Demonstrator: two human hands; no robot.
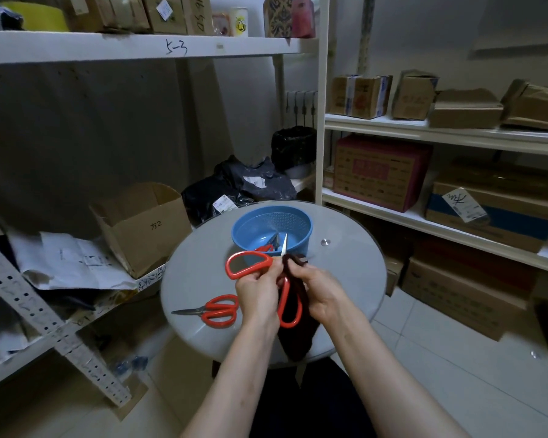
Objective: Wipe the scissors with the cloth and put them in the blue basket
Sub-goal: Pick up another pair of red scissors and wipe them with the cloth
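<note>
Up on the front edge of the upper shelf [108, 47], black marker reads "5-3". Above it, a cardboard box [200, 14] carries handwritten digits turned sideways, looking like "16" and "50". Down on the left, the open cardboard box [140, 235] shows "方2" on its front. Over on the right, a white label [464, 203] on a brown-and-blue carton has scrawled handwriting, not legible. Print on the other cartons and parcel stickers is too small to read.
</note>
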